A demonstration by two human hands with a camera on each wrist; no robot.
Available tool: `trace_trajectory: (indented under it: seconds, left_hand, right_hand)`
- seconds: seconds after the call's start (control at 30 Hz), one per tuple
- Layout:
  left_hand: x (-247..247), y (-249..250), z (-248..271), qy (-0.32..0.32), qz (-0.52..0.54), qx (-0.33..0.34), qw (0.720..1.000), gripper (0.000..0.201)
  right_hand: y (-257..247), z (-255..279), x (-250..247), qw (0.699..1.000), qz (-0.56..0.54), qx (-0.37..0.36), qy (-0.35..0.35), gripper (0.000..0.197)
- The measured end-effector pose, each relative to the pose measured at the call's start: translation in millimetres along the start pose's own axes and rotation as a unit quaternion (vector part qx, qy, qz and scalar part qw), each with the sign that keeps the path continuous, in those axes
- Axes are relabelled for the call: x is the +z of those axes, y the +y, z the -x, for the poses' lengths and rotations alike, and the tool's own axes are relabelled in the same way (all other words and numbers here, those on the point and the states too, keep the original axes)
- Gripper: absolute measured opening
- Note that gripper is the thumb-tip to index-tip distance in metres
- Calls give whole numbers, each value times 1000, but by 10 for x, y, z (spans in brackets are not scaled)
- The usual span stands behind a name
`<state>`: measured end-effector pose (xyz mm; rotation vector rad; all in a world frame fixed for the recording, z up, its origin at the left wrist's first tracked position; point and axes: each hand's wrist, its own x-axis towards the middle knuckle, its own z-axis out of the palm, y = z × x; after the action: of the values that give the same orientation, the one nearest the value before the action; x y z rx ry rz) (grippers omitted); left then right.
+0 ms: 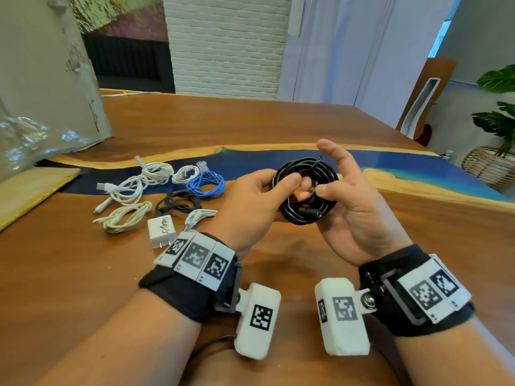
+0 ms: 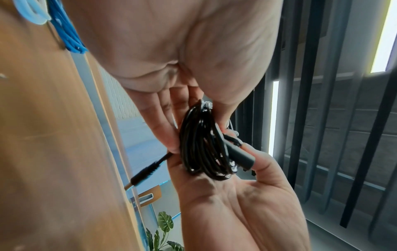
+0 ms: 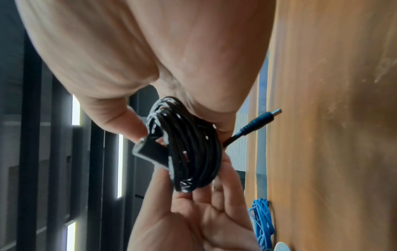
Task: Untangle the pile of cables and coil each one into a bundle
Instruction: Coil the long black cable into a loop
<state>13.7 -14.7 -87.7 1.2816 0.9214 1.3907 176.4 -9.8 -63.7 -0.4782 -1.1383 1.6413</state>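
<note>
Above wooden table [image 1: 278, 129], both hands pinch black coil [image 1: 306, 190] (plug [image 2: 146, 173] pointing away).

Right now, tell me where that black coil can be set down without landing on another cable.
Free: bare wood right of the right hand, toward the blue resin strip; also the far wood beyond the strip. Crowded: left of the left hand, with white cables, blue cable, charger.

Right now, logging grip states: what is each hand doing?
Left hand: holds the black cable coil, thumb pinching its rim.
Right hand: pinches the same coil, index finger raised.
</note>
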Motion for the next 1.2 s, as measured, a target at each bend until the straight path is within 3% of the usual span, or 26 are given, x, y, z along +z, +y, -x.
trace_trajectory:
  seconds: [0.17,0.27,0.37,0.5,0.7,0.93,1.1,1.2]
  left_hand:
    - [29,-13,1,11,-8,27,1000,12]
    - [33,-50,-12,40,-10,27,999,16]
    - [16,-93,-30,62,-14,23,998,23]
    - [14,-111,-28,62,-9,9,998,23]
    - [45,-115,6,42,-27,15,999,16]
    - [32,-121,1,41,-30,-1,999,19]
    - [44,-119,-2,40,-22,3,999,17]
    - [52,-94,-11,49,-25,8,998,15]
  right_hand:
    - [4,-2,-44,1000,10,-18,23,65]
    - [48,-32,-34,993,88,-41,64,44]
    - [100,-45,-26,977,183,-68,81,43]
    - [110,-53,-74,952,277,-119,54,56]
    - [41,-49,-142,929,340,-136,48,30]
    - [-26,-33,-155,887,440,-137,12,30]
    - [43,-53,-163,904,410,-121,15,19]
    - [93,-75,-152,912,383,-136,55,12]
